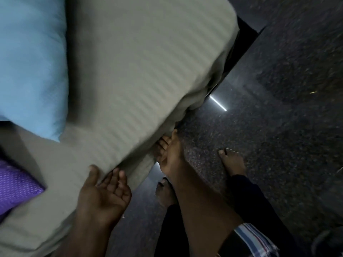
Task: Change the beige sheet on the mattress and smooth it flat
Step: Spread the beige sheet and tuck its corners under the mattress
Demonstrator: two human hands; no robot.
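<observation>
A beige striped sheet [141, 75] covers the mattress, which fills the upper left of the head view. My left hand [104, 193] is at the mattress's near edge, palm up, fingers curled under the lifted edge with the thumb on top of the sheet. My right hand [167, 151] reaches along the side of the mattress further along, its fingers pressed into the sheet's hanging edge where it bunches under the mattress. The fingertips of both hands are partly hidden by fabric.
A light blue pillow [31, 67] lies on the bed at the left, a purple dotted cloth [16, 186] below it. The dark bed frame [239, 49] shows at the far corner. My bare feet [232, 162] stand on the dark speckled floor [278, 89] beside the bed.
</observation>
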